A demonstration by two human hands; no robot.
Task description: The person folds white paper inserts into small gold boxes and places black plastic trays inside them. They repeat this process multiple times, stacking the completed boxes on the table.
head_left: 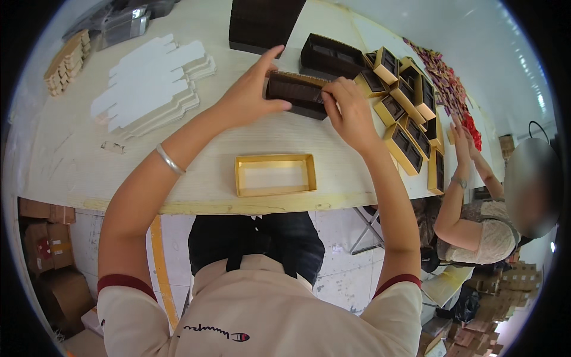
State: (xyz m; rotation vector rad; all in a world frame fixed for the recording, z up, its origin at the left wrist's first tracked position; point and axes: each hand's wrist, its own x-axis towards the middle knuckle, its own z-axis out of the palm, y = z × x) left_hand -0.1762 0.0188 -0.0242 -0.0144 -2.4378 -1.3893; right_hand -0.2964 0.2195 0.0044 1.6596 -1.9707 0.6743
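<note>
A stack of dark brown plastic trays (295, 90) lies on the table in front of me, between my two hands. My left hand (253, 92) is at the stack's left end, thumb and fingers spread apart, the thumb along its near side. At the right end, the bent fingers of my right hand (350, 107) pinch the edge of a dark tray; the fingertips partly hide the contact. Nearer to me sits an open gold box (276, 192), upright, its pale bottom showing.
Several gold boxes with dark inserts (406, 149) are piled at right. Behind stand more dark trays (332, 56) and a tall dark stack (262, 27). Flat white carton blanks (148, 80) lie at left. A co-worker (482, 232) sits at right beside small red and purple pieces (443, 74).
</note>
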